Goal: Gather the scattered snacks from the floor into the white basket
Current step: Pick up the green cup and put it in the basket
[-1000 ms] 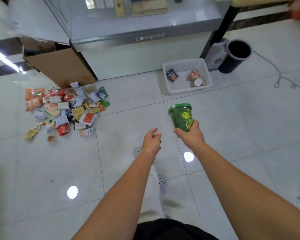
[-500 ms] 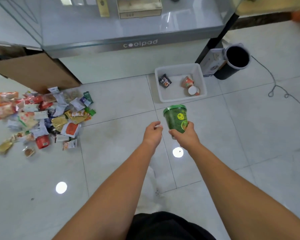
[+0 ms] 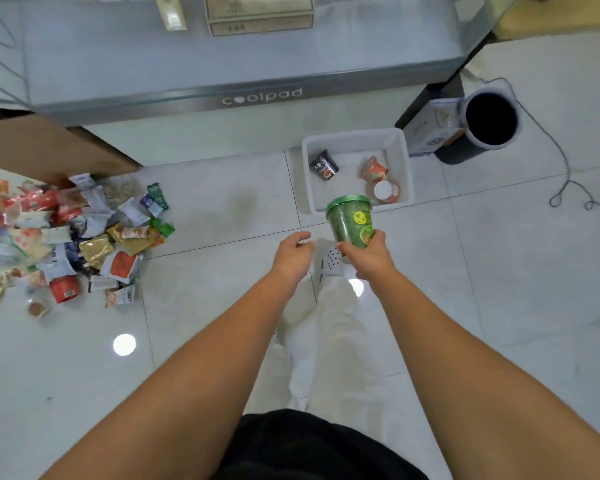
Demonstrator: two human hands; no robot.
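At centre, a green cup (image 3: 350,220) is gripped by the right hand (image 3: 368,258), just below the white basket (image 3: 357,136); the left hand (image 3: 293,252) is held loosely curled, empty. Snacks (image 3: 73,237) are piled on glossy floor tiles (image 3: 499,271), left.

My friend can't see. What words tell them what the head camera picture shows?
A person's right hand holds a green cup near a white basket on the floor with three snacks inside. The left hand is empty, and a pile of snack packets lies to the left.
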